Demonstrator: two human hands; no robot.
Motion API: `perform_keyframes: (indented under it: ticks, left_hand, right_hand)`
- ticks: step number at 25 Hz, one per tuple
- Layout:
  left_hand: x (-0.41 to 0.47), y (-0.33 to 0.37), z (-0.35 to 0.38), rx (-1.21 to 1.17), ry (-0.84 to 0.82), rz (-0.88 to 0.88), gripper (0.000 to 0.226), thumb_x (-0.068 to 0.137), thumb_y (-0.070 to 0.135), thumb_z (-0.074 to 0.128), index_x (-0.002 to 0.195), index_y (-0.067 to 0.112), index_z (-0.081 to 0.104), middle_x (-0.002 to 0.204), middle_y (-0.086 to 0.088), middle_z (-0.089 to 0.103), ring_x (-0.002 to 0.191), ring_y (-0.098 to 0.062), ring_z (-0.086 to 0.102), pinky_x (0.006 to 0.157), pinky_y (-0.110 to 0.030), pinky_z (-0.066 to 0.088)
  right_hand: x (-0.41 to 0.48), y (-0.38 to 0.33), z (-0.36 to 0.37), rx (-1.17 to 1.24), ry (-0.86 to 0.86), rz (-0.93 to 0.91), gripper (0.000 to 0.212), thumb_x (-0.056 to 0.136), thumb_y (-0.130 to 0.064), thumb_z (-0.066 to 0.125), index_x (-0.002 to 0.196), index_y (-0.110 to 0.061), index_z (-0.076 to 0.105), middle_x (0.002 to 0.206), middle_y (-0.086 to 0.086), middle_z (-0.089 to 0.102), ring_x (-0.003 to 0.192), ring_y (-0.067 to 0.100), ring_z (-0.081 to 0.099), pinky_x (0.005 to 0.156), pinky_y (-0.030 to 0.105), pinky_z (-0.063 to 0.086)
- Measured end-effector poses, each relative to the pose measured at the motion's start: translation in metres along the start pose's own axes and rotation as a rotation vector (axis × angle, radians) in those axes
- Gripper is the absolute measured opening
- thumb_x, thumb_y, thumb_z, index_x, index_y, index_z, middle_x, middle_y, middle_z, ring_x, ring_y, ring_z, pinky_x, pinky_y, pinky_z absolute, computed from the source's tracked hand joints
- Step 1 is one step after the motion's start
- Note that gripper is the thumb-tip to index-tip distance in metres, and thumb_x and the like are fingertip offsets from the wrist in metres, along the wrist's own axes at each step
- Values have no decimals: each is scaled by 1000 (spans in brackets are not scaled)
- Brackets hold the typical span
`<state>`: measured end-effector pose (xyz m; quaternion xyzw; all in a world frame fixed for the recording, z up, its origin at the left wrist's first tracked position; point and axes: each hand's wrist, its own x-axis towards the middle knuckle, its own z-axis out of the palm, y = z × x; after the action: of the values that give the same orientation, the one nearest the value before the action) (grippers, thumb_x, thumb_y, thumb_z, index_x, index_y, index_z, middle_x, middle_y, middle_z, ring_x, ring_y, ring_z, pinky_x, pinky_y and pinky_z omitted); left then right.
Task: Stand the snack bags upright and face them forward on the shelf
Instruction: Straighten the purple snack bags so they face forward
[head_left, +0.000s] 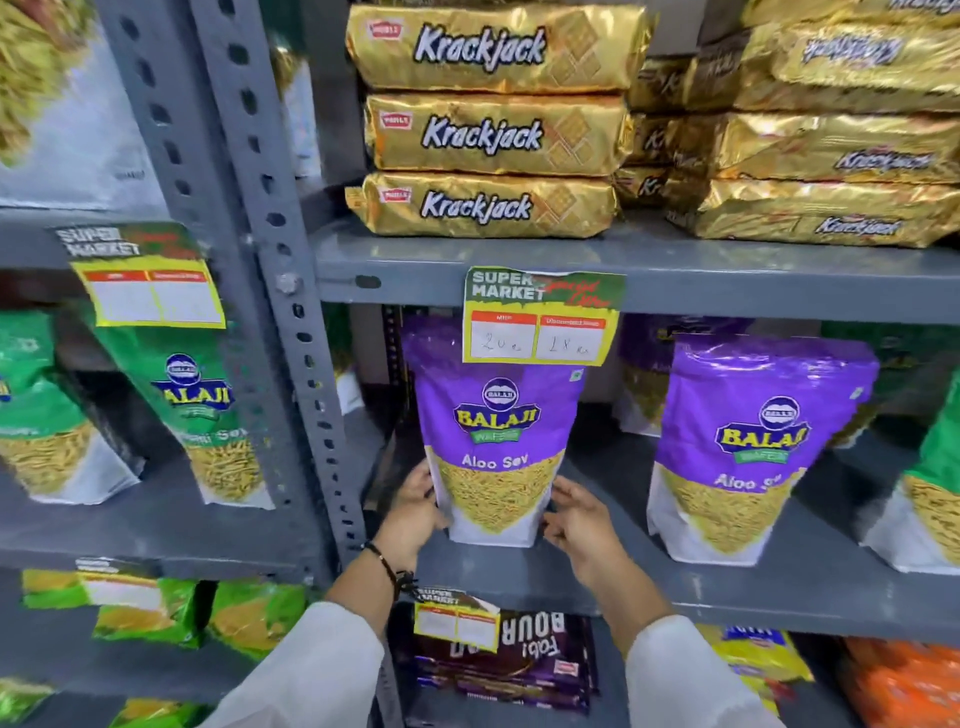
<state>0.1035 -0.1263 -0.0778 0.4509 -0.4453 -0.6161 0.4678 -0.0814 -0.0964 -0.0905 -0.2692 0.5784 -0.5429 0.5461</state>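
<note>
Left hand (410, 512) is gripping the left edge of the glossy purple pouch (498, 441); right hand (582, 525), fingers loosely spread, is touching its right edge.

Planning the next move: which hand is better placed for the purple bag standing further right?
Likely the right hand: it lies on the side facing the second purple bag, bare shelf between. The left hand grips the centre bag's far edge.
</note>
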Motion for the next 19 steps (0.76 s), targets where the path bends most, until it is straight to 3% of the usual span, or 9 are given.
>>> perform_keyframes:
  ticks: [3,7,11,15,19]
  left_hand:
    - [-4,0,4,-27,-2,26,79,65,-35,36,128,11,40,103,3,57,112,-19,44,59,-14,53]
    - [-8,-1,5,33,58,-43,82,68,-33,34,133,15,40,117,-4,55,112,-21,49,81,-31,47]
    - [-22,8,11,39,34,-31,79,69,-34,32,124,21,44,106,4,58,107,-18,50,82,-32,48]
    - [-26,10,11,45,17,-21,84,70,-35,28,136,16,35,120,-1,49,116,-20,45,94,-37,40]
    - [-26,11,13,65,38,-14,73,77,-29,32,135,17,36,118,0,49,112,-17,45,99,-43,40]
  right_hand:
    - [-8,3,-4,28,-11,-9,53,80,21,28,111,-14,53,90,0,65,66,14,53,41,15,38]
    - [-5,9,-4,14,23,-7,61,75,22,29,125,-7,50,108,8,62,86,23,59,53,21,41]
    - [1,12,-3,15,44,-12,65,74,21,31,131,-6,46,112,9,62,109,37,59,58,25,41]
    - [3,20,-2,38,40,-26,71,71,24,31,132,-7,46,123,11,61,116,33,57,60,27,43]
    - [10,24,-2,41,58,-38,68,72,23,32,131,-7,47,118,10,62,116,33,57,64,29,44]
